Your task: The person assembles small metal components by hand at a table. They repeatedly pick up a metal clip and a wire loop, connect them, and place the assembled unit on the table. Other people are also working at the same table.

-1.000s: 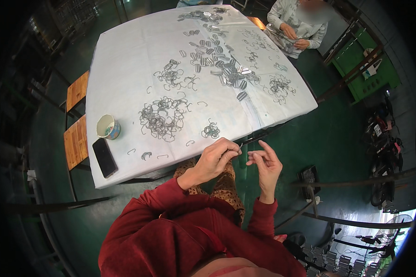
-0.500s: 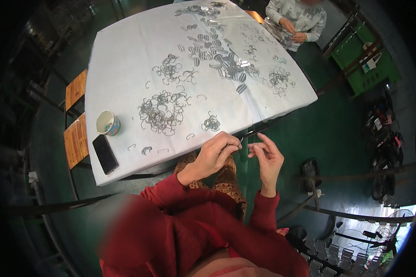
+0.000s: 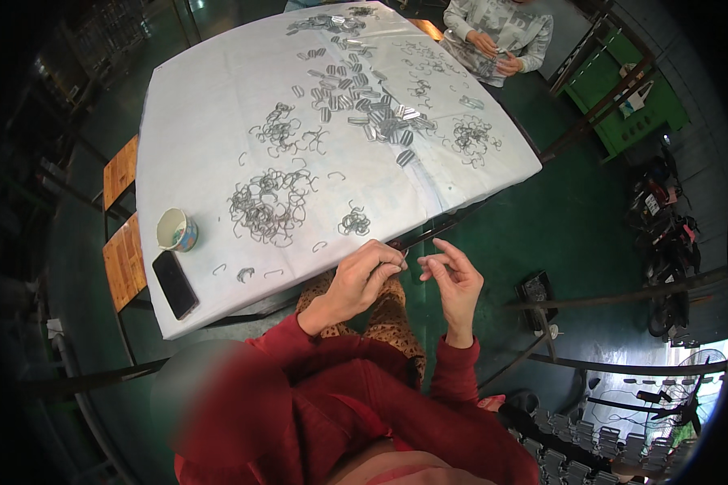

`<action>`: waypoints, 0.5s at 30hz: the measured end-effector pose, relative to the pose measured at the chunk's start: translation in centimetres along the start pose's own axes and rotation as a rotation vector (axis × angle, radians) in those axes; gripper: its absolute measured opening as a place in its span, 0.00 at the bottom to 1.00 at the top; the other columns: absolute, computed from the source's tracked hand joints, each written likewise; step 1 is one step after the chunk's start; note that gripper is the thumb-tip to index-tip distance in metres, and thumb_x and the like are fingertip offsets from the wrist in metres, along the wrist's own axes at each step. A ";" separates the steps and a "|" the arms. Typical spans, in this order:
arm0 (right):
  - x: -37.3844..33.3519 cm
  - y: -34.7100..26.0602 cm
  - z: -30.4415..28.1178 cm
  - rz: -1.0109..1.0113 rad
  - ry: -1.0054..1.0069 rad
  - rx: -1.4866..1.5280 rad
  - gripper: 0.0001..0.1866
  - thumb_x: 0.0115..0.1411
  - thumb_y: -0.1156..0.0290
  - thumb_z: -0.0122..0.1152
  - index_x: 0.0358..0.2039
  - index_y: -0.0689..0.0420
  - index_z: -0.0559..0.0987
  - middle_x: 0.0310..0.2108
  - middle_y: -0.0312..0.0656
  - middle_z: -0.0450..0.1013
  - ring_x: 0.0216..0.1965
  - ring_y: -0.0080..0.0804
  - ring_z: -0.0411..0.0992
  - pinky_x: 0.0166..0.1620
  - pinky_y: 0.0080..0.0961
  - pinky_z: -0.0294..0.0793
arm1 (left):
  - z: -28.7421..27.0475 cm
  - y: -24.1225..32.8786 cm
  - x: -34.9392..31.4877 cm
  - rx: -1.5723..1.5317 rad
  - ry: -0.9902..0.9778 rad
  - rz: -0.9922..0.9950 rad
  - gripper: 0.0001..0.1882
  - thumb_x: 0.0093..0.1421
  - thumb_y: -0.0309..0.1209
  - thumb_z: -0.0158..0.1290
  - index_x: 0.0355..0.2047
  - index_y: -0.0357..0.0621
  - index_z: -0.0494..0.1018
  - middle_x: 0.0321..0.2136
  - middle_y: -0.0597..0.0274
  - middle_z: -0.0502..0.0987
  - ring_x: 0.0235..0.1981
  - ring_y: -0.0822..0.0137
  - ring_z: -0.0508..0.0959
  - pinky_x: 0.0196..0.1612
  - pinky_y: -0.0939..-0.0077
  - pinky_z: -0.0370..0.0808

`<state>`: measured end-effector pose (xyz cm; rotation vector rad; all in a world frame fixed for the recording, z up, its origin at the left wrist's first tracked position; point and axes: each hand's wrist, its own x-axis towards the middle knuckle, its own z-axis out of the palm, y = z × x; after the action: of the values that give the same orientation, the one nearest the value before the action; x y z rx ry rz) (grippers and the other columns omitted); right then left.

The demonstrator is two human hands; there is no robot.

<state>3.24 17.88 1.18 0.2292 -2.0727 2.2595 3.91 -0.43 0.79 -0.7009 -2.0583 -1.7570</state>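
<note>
Just beyond the near edge of the table, my left hand (image 3: 359, 280) has thumb and fingertips pinched together. Whatever small thing they hold is too hidden to name. Close on its right, my right hand (image 3: 456, 284) is raised with its fingers apart and nothing visible in them. The table part nearest my hands bears a small pile of bent wire hooks (image 3: 354, 221). A larger heap of wire hooks (image 3: 271, 206) lies to its left, with several loose ones around. Striped silvery metal pieces (image 3: 388, 127) are scattered farther up the table.
A dark phone (image 3: 175, 284) and a paper cup (image 3: 177, 229) stand at the left edge of the white-covered table (image 3: 194, 121). Wooden stools (image 3: 124, 263) are beside it. Across the far right corner, another person (image 3: 501, 36) handles something. A black crate (image 3: 535, 299) sits on the floor.
The whole view has shifted slightly, so the table appears farther left. My left hand keeps its pinch and my right hand stays raised beside it, both with little change of pose.
</note>
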 end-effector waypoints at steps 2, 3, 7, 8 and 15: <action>-0.1 -0.1 -0.1 0.012 0.004 -0.025 0.16 0.57 0.80 0.58 0.47 0.65 0.74 0.32 0.42 0.77 0.27 0.19 0.71 0.32 0.15 0.72 | 0.0 -0.1 0.1 0.002 -0.001 0.003 0.04 0.55 0.18 0.51 0.32 0.36 0.70 0.29 0.55 0.75 0.31 0.60 0.75 0.35 0.72 0.73; -0.1 -0.1 -0.1 0.010 0.004 -0.022 0.16 0.57 0.80 0.58 0.47 0.65 0.74 0.32 0.42 0.77 0.27 0.19 0.71 0.32 0.15 0.72 | 0.1 0.0 0.1 0.000 -0.002 0.003 0.04 0.55 0.18 0.51 0.32 0.36 0.70 0.29 0.55 0.75 0.31 0.60 0.76 0.35 0.72 0.73; -0.3 -0.1 -0.1 -0.002 0.005 -0.016 0.15 0.58 0.79 0.57 0.47 0.64 0.74 0.32 0.42 0.77 0.27 0.19 0.71 0.32 0.14 0.72 | 0.3 0.3 -0.3 -0.046 0.012 -0.023 0.05 0.55 0.18 0.52 0.32 0.36 0.70 0.29 0.56 0.75 0.31 0.60 0.76 0.35 0.72 0.73; -0.1 -0.2 -0.1 -0.013 0.001 -0.020 0.15 0.58 0.79 0.57 0.47 0.64 0.74 0.32 0.41 0.77 0.27 0.19 0.71 0.32 0.14 0.72 | 0.2 0.1 0.0 -0.035 0.003 0.013 0.04 0.56 0.18 0.50 0.32 0.36 0.69 0.29 0.55 0.75 0.31 0.62 0.75 0.35 0.73 0.73; -0.3 0.1 0.3 0.008 -0.005 -0.021 0.15 0.58 0.80 0.57 0.47 0.64 0.74 0.31 0.41 0.76 0.27 0.18 0.70 0.32 0.14 0.71 | 0.0 -0.1 -0.3 -0.038 -0.020 0.034 0.03 0.59 0.17 0.47 0.33 0.36 0.68 0.29 0.53 0.75 0.30 0.64 0.75 0.34 0.75 0.73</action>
<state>3.50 17.61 1.07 0.2264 -2.1026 2.2423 4.10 -0.52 0.57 -0.7623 -2.0186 -1.7822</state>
